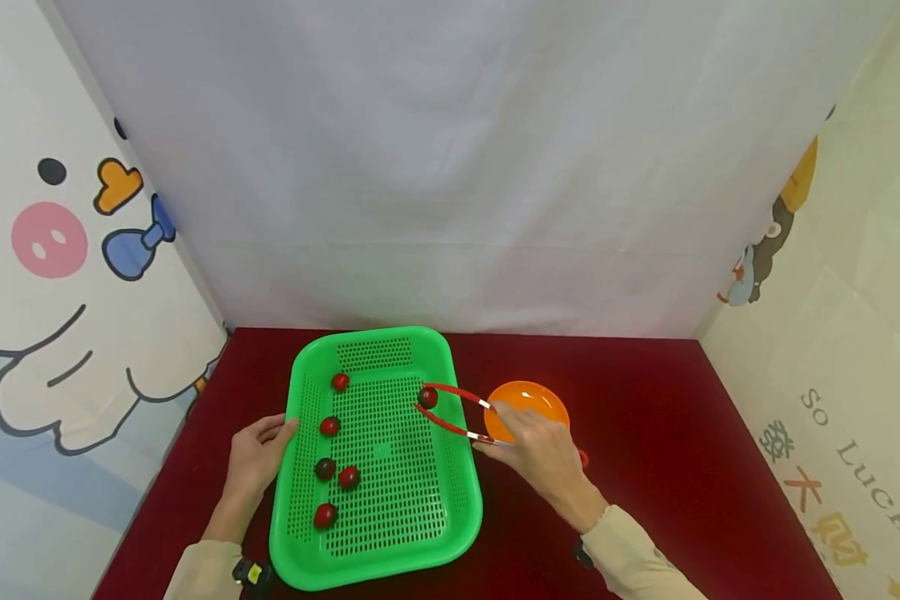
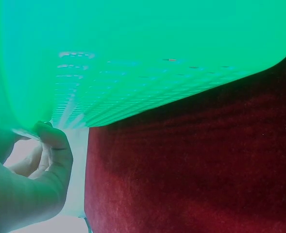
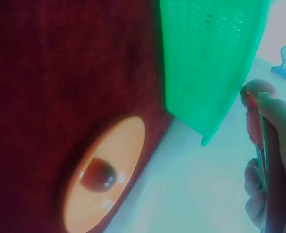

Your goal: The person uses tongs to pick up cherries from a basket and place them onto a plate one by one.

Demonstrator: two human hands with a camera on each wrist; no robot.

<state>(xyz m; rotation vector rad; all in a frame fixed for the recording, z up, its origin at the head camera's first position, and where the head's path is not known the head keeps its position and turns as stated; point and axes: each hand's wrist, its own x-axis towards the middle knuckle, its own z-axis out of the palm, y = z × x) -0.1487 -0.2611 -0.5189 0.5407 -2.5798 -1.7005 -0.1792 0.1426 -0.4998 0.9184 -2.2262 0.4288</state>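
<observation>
A green perforated basket (image 1: 381, 450) holds several dark red cherry tomatoes, one of them a tomato (image 1: 348, 477) near the middle left. My left hand (image 1: 258, 450) pinches the basket's left rim, as the left wrist view also shows. In my right hand (image 1: 540, 454) is a pair of red tongs (image 1: 450, 427), gripped over the orange plate. The tong tips stand on either side of a cherry tomato (image 1: 427, 397) near the basket's right wall; whether it is lifted I cannot tell. A dark red tomato (image 3: 98, 174) lies in the orange plate (image 3: 128, 133), hidden by my hand in the head view.
The dark red tablecloth (image 1: 630, 417) covers the table beneath the basket and plate. A pale curtain (image 1: 457, 167) hangs behind the table. Printed cloth walls (image 1: 45, 333) stand to the left and right.
</observation>
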